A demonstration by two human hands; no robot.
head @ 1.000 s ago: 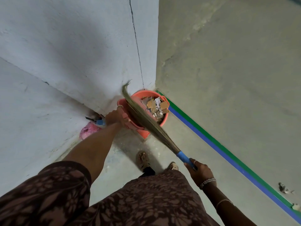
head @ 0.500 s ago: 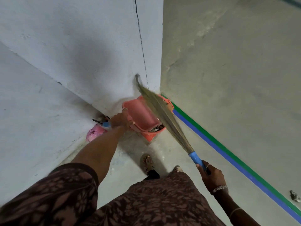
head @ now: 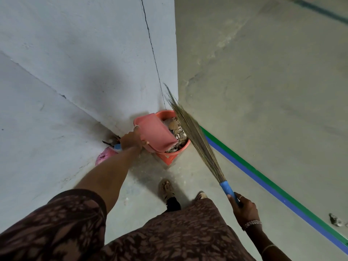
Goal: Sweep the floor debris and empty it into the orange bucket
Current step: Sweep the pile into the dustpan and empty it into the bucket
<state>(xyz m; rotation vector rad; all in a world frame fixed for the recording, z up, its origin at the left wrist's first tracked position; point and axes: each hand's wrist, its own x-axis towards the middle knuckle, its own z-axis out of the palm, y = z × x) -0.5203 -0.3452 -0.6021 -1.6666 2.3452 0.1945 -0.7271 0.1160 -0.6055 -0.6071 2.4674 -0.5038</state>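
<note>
Orange plastic marks your target: the orange bucket (head: 174, 147) sits in the wall corner at about 12 o'clock from your feet, already heaped with debris (head: 176, 129). Your left hand (head: 131, 141) is closed around the handle of the pink dustpan (head: 155, 133), which is tipped over the bucket's left rim, its long axis running toward 1 o'clock, mouth down into the bucket. That hand is the nearer one. Your right hand (head: 243, 209) is wrapped around the blue grip of the broom (head: 194, 136); its bristles slant up toward 11 o'clock across the bucket's right edge, likely in the way when you draw the pan back. A pink bag (head: 105, 157) lies against the wall at 9 o'clock from the bucket. More scraps (head: 335, 220) wait at 3 o'clock beside the green and blue floor stripe (head: 263, 178).
</note>
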